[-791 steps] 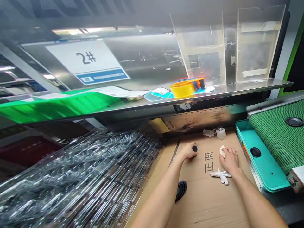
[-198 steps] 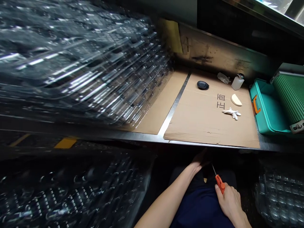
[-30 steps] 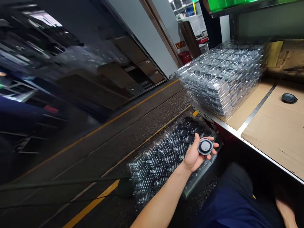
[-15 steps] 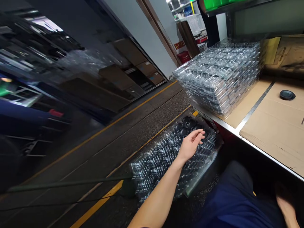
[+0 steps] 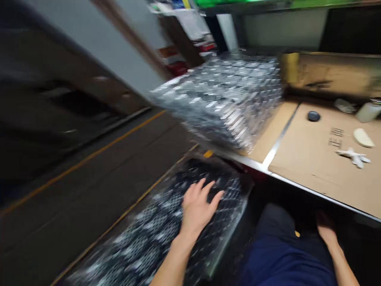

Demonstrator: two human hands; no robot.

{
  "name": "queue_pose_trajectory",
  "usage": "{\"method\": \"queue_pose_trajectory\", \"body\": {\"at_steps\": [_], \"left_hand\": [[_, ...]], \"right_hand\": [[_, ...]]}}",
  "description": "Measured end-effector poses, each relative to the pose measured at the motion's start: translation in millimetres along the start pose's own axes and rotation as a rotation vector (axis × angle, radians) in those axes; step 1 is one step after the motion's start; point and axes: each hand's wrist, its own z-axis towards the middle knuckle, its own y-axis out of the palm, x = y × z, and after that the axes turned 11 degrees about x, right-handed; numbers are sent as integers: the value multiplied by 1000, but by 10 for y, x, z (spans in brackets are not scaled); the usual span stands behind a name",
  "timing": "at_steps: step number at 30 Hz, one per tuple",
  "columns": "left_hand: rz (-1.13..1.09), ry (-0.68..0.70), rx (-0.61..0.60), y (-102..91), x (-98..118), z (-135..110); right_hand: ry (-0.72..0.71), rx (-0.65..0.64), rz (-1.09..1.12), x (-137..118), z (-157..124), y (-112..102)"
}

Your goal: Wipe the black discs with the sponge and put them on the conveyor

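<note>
My left hand point(image 5: 198, 210) is open with its fingers spread, holding nothing, just over a clear plastic blister tray point(image 5: 166, 210) that lies on the floor. The picture is blurred, so I cannot tell whether the fingers touch the tray. My right hand point(image 5: 326, 228) is low by my navy trousers point(image 5: 285, 254), in shadow beneath the table edge. Whatever it holds is hidden. A black round disc point(image 5: 313, 116) lies on the cardboard, out of reach of both hands.
A tall stack of clear blister trays point(image 5: 220, 95) stands on the steel-edged table. Cardboard sheets point(image 5: 315, 159) cover the tabletop, with a white bottle point(image 5: 369, 112), a white glove point(image 5: 354, 157) and a cream pad point(image 5: 363, 138). Yellow lines mark the floor.
One second ago my left palm held a black disc with a grey centre; now that hand is empty, spread over the tray. The view has swung, shifting the table and stack leftward.
</note>
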Motion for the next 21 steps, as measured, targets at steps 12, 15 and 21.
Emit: {"method": "queue_pose_trajectory", "body": {"at_steps": [12, 15, 21], "left_hand": [[-668, 336, 246, 46, 1355, 374], [-842, 377, 181, 38, 1814, 486], [-1034, 426, -45, 173, 2456, 501]], "right_hand": [[-469, 279, 350, -1251, -945, -1178], [-591, 399, 359, -1547, -663, -1756], [-478, 605, 208, -1687, 762, -2355]]}}
